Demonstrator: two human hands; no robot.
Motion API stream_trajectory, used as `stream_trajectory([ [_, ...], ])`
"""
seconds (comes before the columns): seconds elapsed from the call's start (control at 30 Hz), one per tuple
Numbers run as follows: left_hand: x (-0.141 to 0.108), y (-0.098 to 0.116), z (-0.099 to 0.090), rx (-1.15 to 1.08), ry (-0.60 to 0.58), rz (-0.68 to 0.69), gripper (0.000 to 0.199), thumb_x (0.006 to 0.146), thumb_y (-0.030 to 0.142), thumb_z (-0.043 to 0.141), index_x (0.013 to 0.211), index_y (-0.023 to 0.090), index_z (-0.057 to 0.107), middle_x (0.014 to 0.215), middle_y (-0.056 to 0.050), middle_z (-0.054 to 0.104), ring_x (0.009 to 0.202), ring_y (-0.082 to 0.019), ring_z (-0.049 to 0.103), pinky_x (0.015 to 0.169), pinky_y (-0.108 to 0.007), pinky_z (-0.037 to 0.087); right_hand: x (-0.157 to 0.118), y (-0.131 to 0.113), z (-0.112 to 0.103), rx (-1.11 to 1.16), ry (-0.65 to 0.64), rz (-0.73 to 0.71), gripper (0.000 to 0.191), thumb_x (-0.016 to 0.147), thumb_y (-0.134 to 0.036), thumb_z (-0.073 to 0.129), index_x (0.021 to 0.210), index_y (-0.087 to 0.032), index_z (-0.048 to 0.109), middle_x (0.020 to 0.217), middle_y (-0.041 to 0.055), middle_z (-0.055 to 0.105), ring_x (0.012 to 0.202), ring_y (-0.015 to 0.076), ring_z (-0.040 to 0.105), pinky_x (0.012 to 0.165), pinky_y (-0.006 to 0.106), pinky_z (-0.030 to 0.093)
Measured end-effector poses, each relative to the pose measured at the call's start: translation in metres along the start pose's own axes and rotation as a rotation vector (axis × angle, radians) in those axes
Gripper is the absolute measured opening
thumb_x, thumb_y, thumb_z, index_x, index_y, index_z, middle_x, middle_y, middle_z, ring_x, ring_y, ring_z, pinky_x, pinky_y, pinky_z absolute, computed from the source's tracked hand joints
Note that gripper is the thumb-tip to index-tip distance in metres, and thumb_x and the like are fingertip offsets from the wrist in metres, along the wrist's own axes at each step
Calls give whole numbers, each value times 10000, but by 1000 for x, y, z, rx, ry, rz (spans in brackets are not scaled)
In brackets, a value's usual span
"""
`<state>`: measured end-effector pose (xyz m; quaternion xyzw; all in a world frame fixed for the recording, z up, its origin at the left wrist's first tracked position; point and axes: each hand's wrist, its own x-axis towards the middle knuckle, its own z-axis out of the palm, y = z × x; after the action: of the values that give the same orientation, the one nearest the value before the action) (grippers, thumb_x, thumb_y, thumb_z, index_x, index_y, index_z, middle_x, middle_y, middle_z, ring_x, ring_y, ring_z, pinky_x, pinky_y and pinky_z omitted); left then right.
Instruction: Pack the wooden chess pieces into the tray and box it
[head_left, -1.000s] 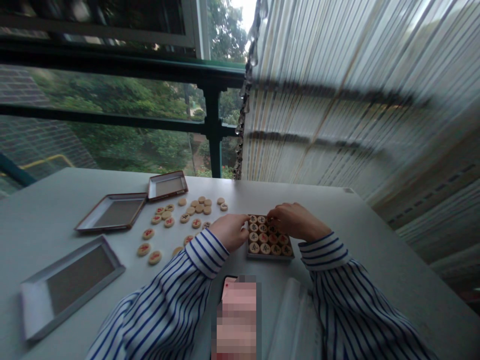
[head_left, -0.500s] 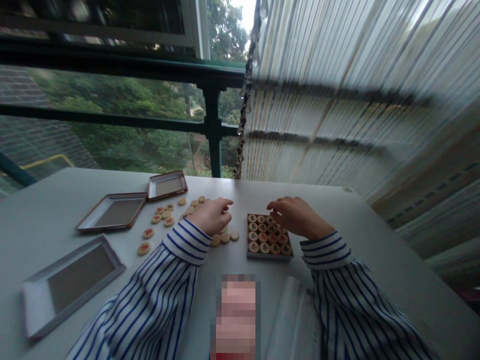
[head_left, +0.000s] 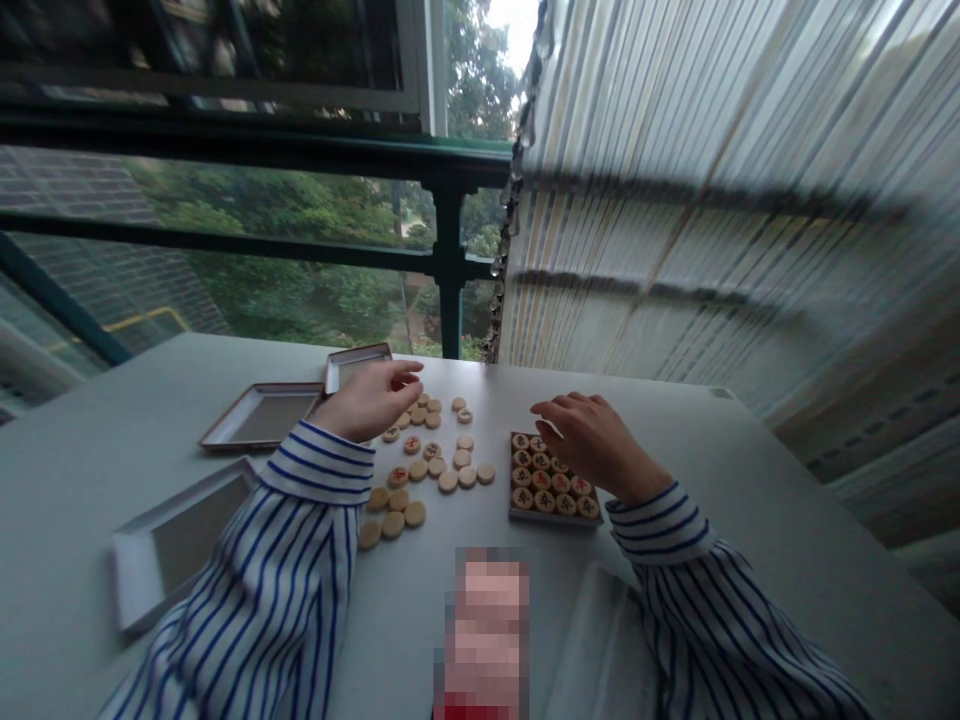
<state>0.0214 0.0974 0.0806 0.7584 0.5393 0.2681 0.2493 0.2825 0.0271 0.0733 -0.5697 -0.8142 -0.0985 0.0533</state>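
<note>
My left hand [head_left: 369,400] hovers over the left part of the loose xiangqi pieces, palm down. Its fingers stretch to the right, slightly apart, with no piece visible in them. Beneath and beside it, round wooden xiangqi pieces [head_left: 418,470] lie scattered, many blank side up, a few showing red or black characters. My right hand [head_left: 596,440] hangs above the box of pieces [head_left: 555,518], fingers reaching left and a little bent, nothing seen in them. Rows of pieces with characters fill the visible part of that box; the hand hides its far right portion.
Two shallow trays, one brown-rimmed [head_left: 217,440] and one smaller [head_left: 360,350], stand at the back left. A grey-white box lid or tray [head_left: 131,590] lies at the near left. Clear plastic [head_left: 592,640] rests near my right forearm. Behind the white table [head_left: 720,450] are a railing and a string curtain.
My left hand has moved left, away from the box, uncovering more loose pieces, and several now lie nearer the front. My right hand stays over the box. The view has shifted slightly left.
</note>
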Motion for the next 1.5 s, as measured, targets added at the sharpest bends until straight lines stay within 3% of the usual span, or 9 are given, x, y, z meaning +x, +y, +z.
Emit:
stream_trajectory([
  [0.23,-21,-15,-16,-36,161,-2,411,742,375,465,1043,116,569,1030,-85,627,909,-173,590,804,-285,463,1,-8,-1,64,88,-52,264,852,-255,382,1031,-185,563,938,75,625,910,188,521,783,316,335],
  [0.33,-33,-26,-10,4,230,1,391,753,383,456,1017,124,585,961,-69,650,842,-170,608,756,-288,482,1,-12,0,123,130,-77,261,849,-250,393,1039,-183,559,944,68,625,896,182,525,781,309,348],
  [0.43,-41,-34,8,65,263,72,318,750,340,477,965,151,616,900,-50,668,798,-167,616,747,-287,481,4,-18,3,165,156,-91,249,840,-235,411,1032,-187,563,910,58,631,850,173,537,750,297,369],
  [0.63,-41,-44,41,174,168,266,270,741,232,500,979,163,607,989,-60,644,927,-183,573,842,-314,433,12,-32,5,179,102,-135,237,832,-227,422,1002,-195,584,899,53,639,851,172,550,735,286,382],
  [0.9,-23,-45,44,302,-69,347,348,700,209,539,1043,181,589,984,-71,640,932,-200,567,828,-316,431,32,-56,9,215,-46,-183,259,836,-291,410,982,-195,600,861,58,648,787,155,570,689,245,380],
  [1.13,-21,-47,50,317,-58,346,342,706,219,538,1042,196,596,872,-61,651,843,-195,578,756,-307,451,35,-79,32,257,12,-106,239,844,-237,392,957,-210,601,874,57,642,832,145,566,730,241,362],
  [1.5,-20,-50,53,321,-116,296,328,719,236,514,1034,210,603,919,-60,651,863,-190,578,760,-285,441,33,-82,42,272,48,-105,252,840,-207,394,1015,-214,575,908,47,634,875,157,533,746,273,323],
])
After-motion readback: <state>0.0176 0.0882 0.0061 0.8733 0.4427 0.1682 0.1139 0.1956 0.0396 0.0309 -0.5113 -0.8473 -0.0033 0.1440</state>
